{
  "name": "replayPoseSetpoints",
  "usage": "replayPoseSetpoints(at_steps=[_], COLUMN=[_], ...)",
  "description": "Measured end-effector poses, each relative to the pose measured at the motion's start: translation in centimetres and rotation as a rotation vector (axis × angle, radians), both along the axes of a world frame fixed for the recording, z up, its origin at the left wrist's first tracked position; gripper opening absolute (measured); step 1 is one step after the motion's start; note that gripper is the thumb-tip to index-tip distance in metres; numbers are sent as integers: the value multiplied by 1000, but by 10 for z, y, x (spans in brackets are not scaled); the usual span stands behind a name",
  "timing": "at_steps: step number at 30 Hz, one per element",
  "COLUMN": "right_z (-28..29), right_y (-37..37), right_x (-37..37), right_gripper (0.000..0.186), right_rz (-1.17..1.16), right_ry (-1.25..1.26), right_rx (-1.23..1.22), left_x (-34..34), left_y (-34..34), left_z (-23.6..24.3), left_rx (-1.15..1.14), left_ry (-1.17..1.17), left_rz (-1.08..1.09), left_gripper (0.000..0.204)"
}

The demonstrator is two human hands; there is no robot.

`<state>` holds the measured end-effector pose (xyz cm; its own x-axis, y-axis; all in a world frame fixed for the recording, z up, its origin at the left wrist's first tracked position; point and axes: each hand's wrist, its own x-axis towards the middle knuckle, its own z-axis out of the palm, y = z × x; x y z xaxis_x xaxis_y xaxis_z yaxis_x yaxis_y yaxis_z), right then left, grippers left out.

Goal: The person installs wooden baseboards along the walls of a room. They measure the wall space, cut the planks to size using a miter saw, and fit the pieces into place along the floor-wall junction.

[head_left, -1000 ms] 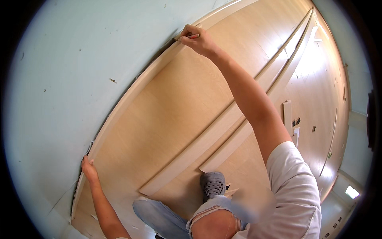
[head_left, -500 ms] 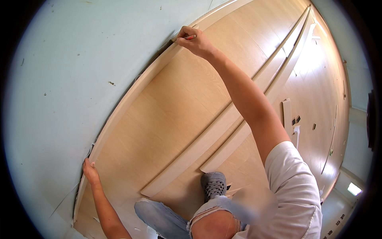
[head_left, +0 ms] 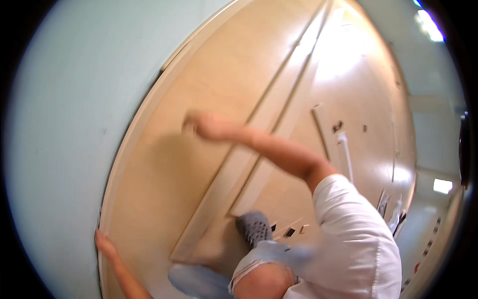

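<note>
A long pale wood skirting board (head_left: 118, 162) runs along the foot of the light blue wall, with a dark gap behind part of it. At its near end my left hand (head_left: 104, 243) grips the top edge, fingers at the wall side. My right hand (head_left: 204, 125) is over the wood floor, away from the skirting board and smeared by motion. Whether a pencil is still in its fingers cannot be made out.
Two long pale boards (head_left: 211, 202) (head_left: 247, 197) lie on the floor right of my hands, converging far off. My grey shoe (head_left: 254, 229) is by the nearer ends. Farther right lie a short board (head_left: 326, 134), a white strip (head_left: 345, 152) and small dark pieces (head_left: 337, 126).
My right hand, which held a pencil at the skirting board's top edge, has drawn back toward me over the floor. My left hand stays on the board. The view has shifted.
</note>
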<state>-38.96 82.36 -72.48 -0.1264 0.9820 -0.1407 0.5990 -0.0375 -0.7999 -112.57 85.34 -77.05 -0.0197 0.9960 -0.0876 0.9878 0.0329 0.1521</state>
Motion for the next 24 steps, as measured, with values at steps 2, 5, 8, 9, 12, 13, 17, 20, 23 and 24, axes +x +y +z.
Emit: replayPoseSetpoints(at_steps=[2, 5, 8, 9, 12, 13, 17, 20, 23, 24], right_z=[-16, 0, 16, 14, 1, -12, 10, 0, -6, -7], right_y=[-95, -177, -205, -206, -211, -203, -198, -204, -221, -231], right_x=[-3, -12, -16, -20, -14, -18, -26, -31, -33, -31], right_gripper=[28, 44, 59, 59, 55, 52, 43, 34, 33, 36], right_rz=[177, 152, 191, 209, 208, 215, 209, 173, 50, 39], right_ry=[-323, -326, -313, -311, -376, -435, -511, -485, -280, -278], right_rx=[184, 69, 192, 130, 48, 111, 131, 47, -104, 34], left_x=[67, 117, 99, 85, 119, 116, 116, 104, 132, 172], left_y=[11, 12, 4, 4, 18, 18, -1, -39, -77, -92], left_z=[-5, 35, 36, 28, 31, 43, 52, 68, 97, 132], left_rx=[-9, -97, -69, -30, -135, -224, -256, -297, -219, -393], left_ry=[-34, 129, 137, 131, 141, 169, 118, 44, 5, 136], left_rz=[-5, -11, -49, -68, -53, 21, -55, -188, -371, -340], left_gripper=[42, 52, 51, 51, 43, 40, 40, 41, 43, 42])
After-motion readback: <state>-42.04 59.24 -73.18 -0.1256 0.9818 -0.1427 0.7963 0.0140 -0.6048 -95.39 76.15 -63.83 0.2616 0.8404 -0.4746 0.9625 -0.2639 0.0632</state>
